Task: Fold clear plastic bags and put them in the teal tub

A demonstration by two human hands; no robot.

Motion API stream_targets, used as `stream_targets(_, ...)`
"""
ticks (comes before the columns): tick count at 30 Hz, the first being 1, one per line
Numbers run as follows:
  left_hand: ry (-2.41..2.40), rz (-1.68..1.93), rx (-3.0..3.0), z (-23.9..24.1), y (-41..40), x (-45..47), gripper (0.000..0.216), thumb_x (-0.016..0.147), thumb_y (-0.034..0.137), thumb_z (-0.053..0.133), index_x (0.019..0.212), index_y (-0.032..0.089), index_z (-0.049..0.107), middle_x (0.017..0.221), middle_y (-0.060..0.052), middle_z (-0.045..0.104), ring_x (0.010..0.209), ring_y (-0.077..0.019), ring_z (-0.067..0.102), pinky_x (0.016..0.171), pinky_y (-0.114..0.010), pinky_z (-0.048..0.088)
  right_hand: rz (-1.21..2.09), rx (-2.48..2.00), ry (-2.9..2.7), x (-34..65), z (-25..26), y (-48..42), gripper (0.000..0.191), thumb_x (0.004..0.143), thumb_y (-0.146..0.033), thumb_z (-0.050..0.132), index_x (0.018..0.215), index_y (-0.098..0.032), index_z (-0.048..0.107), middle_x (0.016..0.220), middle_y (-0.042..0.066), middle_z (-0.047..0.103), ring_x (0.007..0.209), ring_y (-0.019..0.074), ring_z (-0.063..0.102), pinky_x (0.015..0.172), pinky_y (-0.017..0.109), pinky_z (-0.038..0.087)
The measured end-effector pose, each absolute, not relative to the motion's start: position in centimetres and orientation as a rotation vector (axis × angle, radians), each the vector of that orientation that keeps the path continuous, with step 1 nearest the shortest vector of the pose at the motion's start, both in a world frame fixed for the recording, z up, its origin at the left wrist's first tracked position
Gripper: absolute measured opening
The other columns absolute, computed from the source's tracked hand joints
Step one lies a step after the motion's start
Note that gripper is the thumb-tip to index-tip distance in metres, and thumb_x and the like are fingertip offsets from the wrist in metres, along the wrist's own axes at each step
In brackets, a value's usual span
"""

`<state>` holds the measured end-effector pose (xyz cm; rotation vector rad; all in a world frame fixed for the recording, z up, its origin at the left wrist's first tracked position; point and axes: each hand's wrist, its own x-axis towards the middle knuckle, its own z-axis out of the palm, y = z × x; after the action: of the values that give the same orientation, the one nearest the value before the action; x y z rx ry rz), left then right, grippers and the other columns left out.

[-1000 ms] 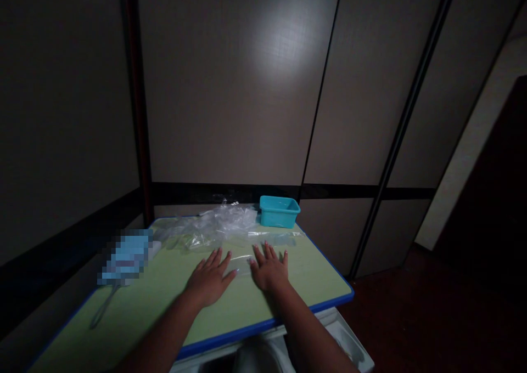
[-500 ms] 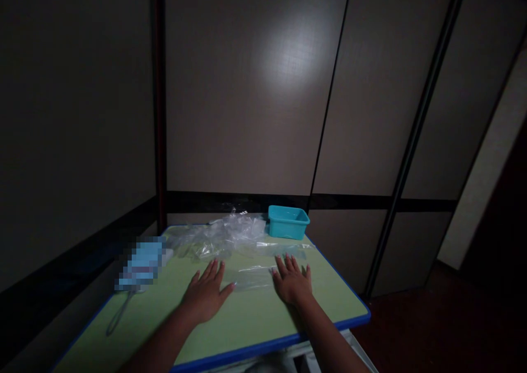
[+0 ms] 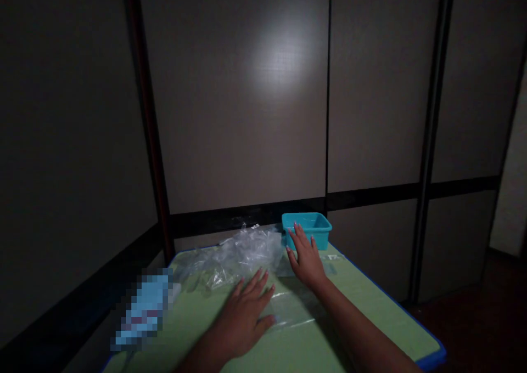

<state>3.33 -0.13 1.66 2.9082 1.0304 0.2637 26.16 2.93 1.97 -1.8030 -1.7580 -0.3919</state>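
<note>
My left hand [image 3: 242, 312] lies flat and open on the green table [image 3: 370, 312], its fingers on the left edge of a clear plastic bag [image 3: 294, 310] spread in front of me. My right hand [image 3: 305, 255] is open and stretched forward, fingers apart, just in front of the teal plastic bin [image 3: 308, 226] at the table's back edge. It rests near another flat clear bag [image 3: 333, 260]. Neither hand grips anything.
A crumpled heap of clear plastic bags [image 3: 239, 252] lies at the back left of the table. A blurred blue object [image 3: 144, 310] sits at the left edge. Grey wall panels with dark strips stand close behind. The table's blue rim [image 3: 432, 356] shows at the right.
My right hand has moved forward off the flat bag to the teal bin. My left hand has shifted right onto the bag's edge. The view has turned and come closer to the table.
</note>
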Motion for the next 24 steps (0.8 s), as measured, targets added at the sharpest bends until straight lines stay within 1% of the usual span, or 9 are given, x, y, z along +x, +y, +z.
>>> stream_targets(2,0.975,0.209,2.924,1.4,0.5,4.4,0.055,0.089,0.056,0.032,0.139,0.035,0.026,0.149,0.000,0.008,0.136,-0.0219,0.002,0.107,-0.051,0.009,-0.446,-1.692,-1.750,26.1,1.8,3.7,0.052,0.089,-0.028,0.032,0.140,-0.019,0.026,0.150,0.002,0.008,0.137,0.0161,0.003,0.109,0.043,0.005)
stream_targets(6,0.948,0.146,2.923,-0.4,1.7,4.7,0.056,0.088,0.059,0.031,0.139,0.035,0.025,0.148,-0.002,0.009,0.136,-0.0255,0.002,0.105,-0.056,0.010,-0.402,-1.552,-1.803,26.7,0.8,3.6,0.054,0.087,-0.025,0.036,0.139,-0.021,0.026,0.149,0.004,0.014,0.136,0.0174,0.010,0.109,0.046,0.007)
stream_targets(8,0.935,0.204,2.969,-1.0,2.2,4.3,0.059,0.087,0.060,0.033,0.139,0.034,0.025,0.148,-0.002,0.007,0.136,-0.0262,0.002,0.106,-0.056,0.004,-0.364,-1.523,-1.785,27.0,0.4,3.3,0.053,0.087,-0.025,0.037,0.139,-0.021,0.026,0.149,0.005,0.015,0.136,0.0179,0.011,0.108,0.047,0.009)
stream_targets(10,0.959,0.251,2.968,-1.1,2.5,4.0,0.059,0.088,0.058,0.034,0.140,0.032,0.024,0.148,-0.003,0.008,0.136,-0.0266,0.004,0.106,-0.056,0.005,-0.324,-1.516,-1.739,27.2,0.4,3.2,0.053,0.087,-0.025,0.038,0.138,-0.021,0.027,0.148,0.006,0.016,0.136,0.0185,0.012,0.108,0.049,0.011)
stream_targets(14,1.012,0.376,2.971,-0.9,2.4,3.8,0.050,0.091,0.047,0.035,0.139,0.036,0.025,0.149,0.001,0.008,0.136,-0.0258,0.002,0.106,-0.055,0.008,-0.240,-1.527,-1.686,27.4,0.4,3.4,0.052,0.087,-0.027,0.040,0.138,-0.022,0.028,0.148,0.007,0.017,0.136,0.0197,0.014,0.106,0.051,0.014)
stream_targets(16,1.038,0.353,2.961,-1.0,2.3,3.8,0.049,0.090,0.048,0.036,0.138,0.038,0.026,0.149,0.001,0.008,0.136,-0.0268,0.000,0.105,-0.056,0.008,-0.192,-1.546,-1.682,27.6,0.2,3.4,0.051,0.086,-0.028,0.041,0.136,-0.021,0.031,0.148,0.007,0.018,0.136,0.0205,0.015,0.105,0.053,0.016)
stream_targets(20,1.087,0.151,2.873,-1.6,2.4,3.3,0.052,0.088,0.052,0.037,0.137,0.040,0.025,0.148,-0.001,0.010,0.136,-0.0284,0.002,0.102,-0.061,0.010,-0.124,-1.594,-1.669,28.3,-0.5,3.5,0.050,0.086,-0.029,0.043,0.134,-0.019,0.034,0.148,0.009,0.019,0.135,0.0228,0.016,0.103,0.055,0.019)
stream_targets(22,1.159,0.165,2.843,-1.7,2.7,2.9,0.051,0.089,0.051,0.036,0.137,0.039,0.026,0.148,-0.002,0.011,0.136,-0.0277,0.002,0.101,-0.061,0.008,-0.107,-1.615,-1.659,28.7,-0.7,3.6,0.051,0.086,-0.029,0.043,0.134,-0.019,0.034,0.147,0.010,0.019,0.135,0.0236,0.016,0.103,0.055,0.019)
stream_targets(24,1.238,0.251,2.835,-1.5,3.1,2.6,0.049,0.089,0.050,0.035,0.137,0.039,0.028,0.148,-0.002,0.011,0.136,-0.0273,-0.001,0.101,-0.061,0.006,-0.092,-1.636,-1.653,28.9,-0.9,3.8,0.051,0.086,-0.029,0.044,0.134,-0.019,0.034,0.147,0.010,0.020,0.135,0.0241,0.017,0.103,0.054,0.020)
